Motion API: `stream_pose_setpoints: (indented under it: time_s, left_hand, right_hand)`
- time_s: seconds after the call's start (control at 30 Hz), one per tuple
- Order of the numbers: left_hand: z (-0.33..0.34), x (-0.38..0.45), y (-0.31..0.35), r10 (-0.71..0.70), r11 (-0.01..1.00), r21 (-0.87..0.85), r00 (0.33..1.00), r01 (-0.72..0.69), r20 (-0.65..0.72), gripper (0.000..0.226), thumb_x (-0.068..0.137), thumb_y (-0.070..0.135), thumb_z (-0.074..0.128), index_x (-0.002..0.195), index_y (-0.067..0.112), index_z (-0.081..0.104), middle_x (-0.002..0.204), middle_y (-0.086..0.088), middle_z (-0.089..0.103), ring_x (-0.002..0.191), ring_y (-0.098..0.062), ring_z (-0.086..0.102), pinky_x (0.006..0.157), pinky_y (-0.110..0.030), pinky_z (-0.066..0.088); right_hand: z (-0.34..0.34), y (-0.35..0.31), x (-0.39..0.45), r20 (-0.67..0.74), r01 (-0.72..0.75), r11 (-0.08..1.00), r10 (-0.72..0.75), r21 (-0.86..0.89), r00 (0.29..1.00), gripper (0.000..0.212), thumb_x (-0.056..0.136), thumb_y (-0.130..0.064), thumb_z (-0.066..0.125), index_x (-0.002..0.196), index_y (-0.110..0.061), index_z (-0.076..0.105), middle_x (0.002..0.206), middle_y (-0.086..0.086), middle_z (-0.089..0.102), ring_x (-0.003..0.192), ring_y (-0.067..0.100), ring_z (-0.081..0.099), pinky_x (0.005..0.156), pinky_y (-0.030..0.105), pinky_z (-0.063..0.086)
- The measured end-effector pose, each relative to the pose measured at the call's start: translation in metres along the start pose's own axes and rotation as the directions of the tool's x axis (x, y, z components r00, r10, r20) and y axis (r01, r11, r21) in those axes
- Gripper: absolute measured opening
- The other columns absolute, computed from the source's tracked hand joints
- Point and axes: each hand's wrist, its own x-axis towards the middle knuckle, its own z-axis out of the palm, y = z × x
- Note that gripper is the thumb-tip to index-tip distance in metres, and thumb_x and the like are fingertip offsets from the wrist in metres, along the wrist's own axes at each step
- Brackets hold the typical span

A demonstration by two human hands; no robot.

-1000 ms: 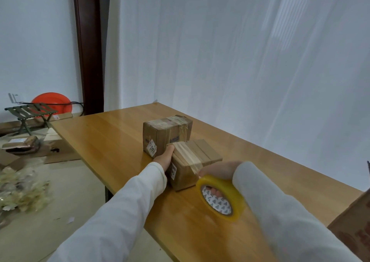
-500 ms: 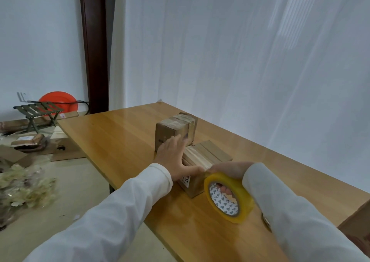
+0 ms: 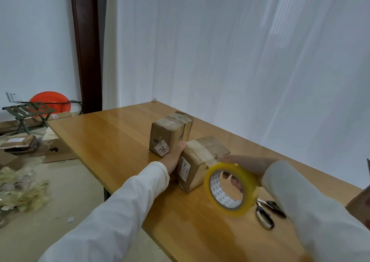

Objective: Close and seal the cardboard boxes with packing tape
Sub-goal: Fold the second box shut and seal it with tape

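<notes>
Two small cardboard boxes stand on the wooden table [image 3: 120,133]. The far box [image 3: 170,133] is upright and taped. The near box [image 3: 200,161] has clear tape across its top. My left hand [image 3: 175,157] holds the near box by its left end, thumb on the top edge. My right hand [image 3: 246,165] grips a yellow roll of packing tape [image 3: 230,188], fingers through its core, just right of and in front of the near box. A strip of tape runs from the roll onto the box.
Black-handled scissors [image 3: 266,211] lie on the table behind the roll. A corner of another cardboard box [image 3: 360,201] shows at the right edge. A white curtain [image 3: 240,61] hangs behind the table. Flattened cardboard [image 3: 58,151], a folding stool [image 3: 28,113] and debris lie on the floor at left.
My left hand went from pressing flat on the near box's top to holding its left end. The roll has lifted and tilted in my right hand; scissors have come into view.
</notes>
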Motion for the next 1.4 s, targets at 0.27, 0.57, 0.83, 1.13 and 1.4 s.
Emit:
stream_pose_setpoints:
  time_s: [0.27, 0.57, 0.83, 1.13, 1.4]
  left_hand:
    - [-0.013, -0.010, 0.014, 0.167, 0.782, 0.617, 0.984, -0.092, -0.064, 0.073, 0.088, 0.072, 0.015, 0.137, 0.025, 0.042, 0.130, -0.005, 0.055, 0.111, -0.026, 0.055, 0.090, -0.032, 0.042]
    - [-0.010, -0.008, -0.001, 0.574, 0.453, 0.724, 0.791, -0.521, 0.210, 0.081, 0.074, 0.067, 0.045, 0.143, 0.027, 0.031, 0.141, 0.000, 0.030, 0.124, -0.020, 0.041, 0.100, -0.032, 0.042]
    - [-0.012, 0.003, 0.013, 0.419, 0.792, 0.511, 0.907, -0.335, -0.055, 0.052, 0.095, 0.051, 0.039, 0.139, 0.024, 0.039, 0.126, -0.008, 0.042, 0.108, -0.021, 0.048, 0.087, -0.026, 0.037]
    - [-0.008, 0.015, 0.009, 0.312, 0.916, 0.316, 0.934, -0.247, -0.176, 0.052, 0.093, 0.057, 0.036, 0.127, 0.019, 0.048, 0.120, -0.009, 0.053, 0.105, -0.024, 0.053, 0.090, -0.035, 0.043]
    - [0.007, 0.012, 0.005, 0.143, 0.982, 0.158, 0.957, -0.104, -0.253, 0.061, 0.092, 0.064, 0.026, 0.125, 0.017, 0.048, 0.120, -0.009, 0.056, 0.107, -0.026, 0.055, 0.093, -0.038, 0.045]
  right_hand:
    - [0.019, 0.000, 0.022, 0.001, -0.070, 0.988, 0.071, -0.136, 0.997, 0.049, 0.090, -0.056, 0.048, 0.081, -0.010, 0.064, 0.062, 0.007, 0.065, 0.054, 0.018, 0.062, 0.059, 0.028, 0.053]
    - [0.027, 0.000, 0.013, 0.008, 0.060, 0.997, -0.060, -0.040, 0.998, 0.051, 0.096, -0.051, 0.042, 0.078, -0.007, 0.059, 0.050, 0.004, 0.059, 0.042, 0.012, 0.056, 0.048, 0.021, 0.051]
    - [0.019, -0.009, 0.013, 0.011, 0.146, 0.979, -0.149, 0.142, 0.989, 0.044, 0.091, -0.047, 0.054, 0.073, -0.007, 0.060, 0.051, 0.006, 0.060, 0.039, 0.012, 0.054, 0.043, 0.019, 0.049]
    - [0.012, -0.039, 0.025, -0.031, 0.098, 0.994, -0.097, 0.039, 0.995, 0.049, 0.086, -0.056, 0.058, 0.100, -0.010, 0.066, 0.066, 0.007, 0.062, 0.051, 0.014, 0.056, 0.052, 0.024, 0.050]
    - [0.017, -0.011, 0.045, -0.158, -0.036, 0.992, 0.017, -0.119, 0.987, 0.068, 0.069, -0.067, 0.069, 0.120, -0.025, 0.050, 0.088, 0.009, 0.070, 0.066, 0.018, 0.066, 0.066, 0.029, 0.058]
